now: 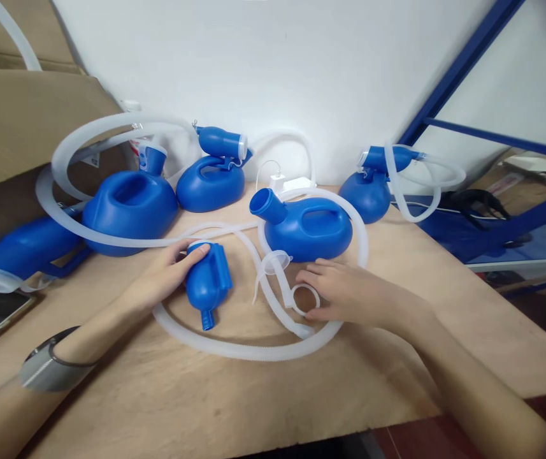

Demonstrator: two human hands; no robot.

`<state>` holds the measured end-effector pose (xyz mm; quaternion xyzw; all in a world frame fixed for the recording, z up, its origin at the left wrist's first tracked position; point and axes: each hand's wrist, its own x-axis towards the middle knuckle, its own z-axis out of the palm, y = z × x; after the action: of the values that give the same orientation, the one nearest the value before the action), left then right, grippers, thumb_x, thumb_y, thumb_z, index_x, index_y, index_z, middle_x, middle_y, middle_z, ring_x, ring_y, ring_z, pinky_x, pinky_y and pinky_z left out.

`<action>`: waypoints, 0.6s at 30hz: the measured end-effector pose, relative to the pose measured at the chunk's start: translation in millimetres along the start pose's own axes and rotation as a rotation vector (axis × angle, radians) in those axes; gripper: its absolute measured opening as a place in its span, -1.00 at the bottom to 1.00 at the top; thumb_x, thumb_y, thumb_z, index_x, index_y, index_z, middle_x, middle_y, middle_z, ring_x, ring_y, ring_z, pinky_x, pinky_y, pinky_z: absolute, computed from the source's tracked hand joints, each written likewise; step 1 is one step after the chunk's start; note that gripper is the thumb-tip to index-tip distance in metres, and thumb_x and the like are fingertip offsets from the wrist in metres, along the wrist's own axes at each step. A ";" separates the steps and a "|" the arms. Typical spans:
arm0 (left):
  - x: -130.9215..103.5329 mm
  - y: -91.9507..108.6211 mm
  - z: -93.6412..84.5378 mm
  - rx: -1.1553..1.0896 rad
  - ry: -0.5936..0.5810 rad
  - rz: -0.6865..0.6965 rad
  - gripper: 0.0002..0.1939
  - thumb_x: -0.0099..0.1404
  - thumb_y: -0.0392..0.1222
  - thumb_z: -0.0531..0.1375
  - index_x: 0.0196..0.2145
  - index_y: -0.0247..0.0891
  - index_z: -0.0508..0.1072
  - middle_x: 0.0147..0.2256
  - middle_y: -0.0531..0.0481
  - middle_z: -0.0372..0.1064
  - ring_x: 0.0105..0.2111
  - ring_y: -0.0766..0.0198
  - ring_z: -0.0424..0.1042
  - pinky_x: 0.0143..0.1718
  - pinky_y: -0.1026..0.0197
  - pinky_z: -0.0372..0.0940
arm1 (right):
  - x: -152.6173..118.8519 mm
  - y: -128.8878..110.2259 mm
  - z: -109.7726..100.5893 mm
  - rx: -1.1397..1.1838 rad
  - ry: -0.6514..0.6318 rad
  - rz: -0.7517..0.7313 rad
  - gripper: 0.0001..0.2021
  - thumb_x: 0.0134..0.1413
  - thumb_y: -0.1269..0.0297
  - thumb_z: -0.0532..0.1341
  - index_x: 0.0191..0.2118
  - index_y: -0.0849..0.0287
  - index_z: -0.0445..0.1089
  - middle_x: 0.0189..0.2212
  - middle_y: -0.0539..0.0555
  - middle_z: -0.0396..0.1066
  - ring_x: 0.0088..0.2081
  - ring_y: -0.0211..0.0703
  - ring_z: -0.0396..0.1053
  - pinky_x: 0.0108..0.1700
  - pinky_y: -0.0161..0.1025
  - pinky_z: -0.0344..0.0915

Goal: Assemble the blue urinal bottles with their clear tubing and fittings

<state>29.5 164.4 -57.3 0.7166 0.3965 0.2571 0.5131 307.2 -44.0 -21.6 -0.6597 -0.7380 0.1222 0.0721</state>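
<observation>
Left hand [177, 268] around the upper part of a small blue funnel-like piece [206, 284], its narrow spout toward the near edge of the wooden table [167, 395]. Right hand [332, 293], fingers at a white ring [306, 299]; whether it is gripped, cannot tell. Just beyond, an open-necked blue bottle [311, 228], a translucent cap [275, 262] near its base. Long translucent hose [253, 352] looped around bottle and ring. More blue bottles [132, 210] toward the white wall [273, 76]; cardboard box [28, 127] at left.
</observation>
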 end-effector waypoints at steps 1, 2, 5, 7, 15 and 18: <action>-0.1 0.6 1.2 0.021 -0.003 0.012 -0.44 0.25 0.38 0.36 -0.10 -0.15 0.67 -0.17 -0.12 0.68 -0.10 -0.15 0.62 -0.23 0.07 0.53 | 0.9 -1.0 -0.8 -0.026 -0.024 0.004 -0.77 0.10 0.22 0.45 -0.14 0.09 0.51 -0.22 0.12 0.56 -0.13 0.16 0.54 -0.12 -0.04 0.44; -0.2 0.9 2.5 0.035 -0.006 0.027 -0.44 0.27 0.38 0.33 -0.10 -0.16 0.66 -0.18 -0.13 0.68 -0.12 -0.14 0.62 -0.23 0.07 0.52 | 1.5 -2.1 -2.3 -0.054 -0.059 0.019 -0.80 0.15 0.26 0.40 -0.12 0.11 0.48 -0.25 0.13 0.55 -0.17 0.14 0.53 -0.16 -0.06 0.42; 0.3 -1.7 5.8 0.077 0.031 0.095 -0.42 0.33 0.38 0.27 -0.04 -0.18 0.63 0.00 -0.17 0.66 0.03 -0.17 0.60 0.00 -0.01 0.52 | 2.2 -5.0 -10.9 -0.022 -0.055 0.080 -0.84 0.25 0.41 0.24 -0.08 0.08 0.44 -0.32 0.07 0.55 -0.33 0.03 0.51 -0.33 -0.14 0.30; 0.0 -4.6 5.7 0.139 0.094 0.123 -0.39 0.36 0.36 0.24 0.05 -0.20 0.60 0.13 -0.23 0.59 0.14 -0.20 0.55 0.19 -0.12 0.45 | 2.9 -5.2 -17.9 0.081 0.052 0.104 -0.85 0.32 0.38 0.17 -0.09 0.04 0.45 -0.34 0.03 0.56 -0.38 -0.03 0.51 -0.37 -0.17 0.28; -37.1 44.7 19.0 0.658 0.251 1.099 -0.59 0.49 -0.24 0.22 0.26 -0.14 0.44 0.19 -0.21 0.50 0.17 -0.03 0.54 0.19 -0.07 0.47 | 28.4 -20.7 -26.7 0.574 0.416 0.215 -0.92 0.28 0.26 0.26 -0.12 0.02 0.43 -0.63 -0.18 0.33 -0.72 -0.23 0.32 -0.68 -0.24 0.25; -43.4 70.3 43.8 0.847 0.215 1.200 -0.60 0.50 -0.29 0.17 0.25 -0.27 0.43 0.18 -0.29 0.53 0.07 -0.08 0.60 0.05 -0.10 0.53 | 44.0 -39.5 -24.4 0.709 0.413 0.089 -0.83 0.29 0.23 0.28 -0.03 0.01 0.38 -0.57 -0.16 0.39 -0.62 -0.21 0.44 -0.60 -0.26 0.39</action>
<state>60.9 93.8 -4.5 0.9175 0.0502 0.3869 -0.0776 270.7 -2.2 10.3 -0.6360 -0.5910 0.2367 0.4361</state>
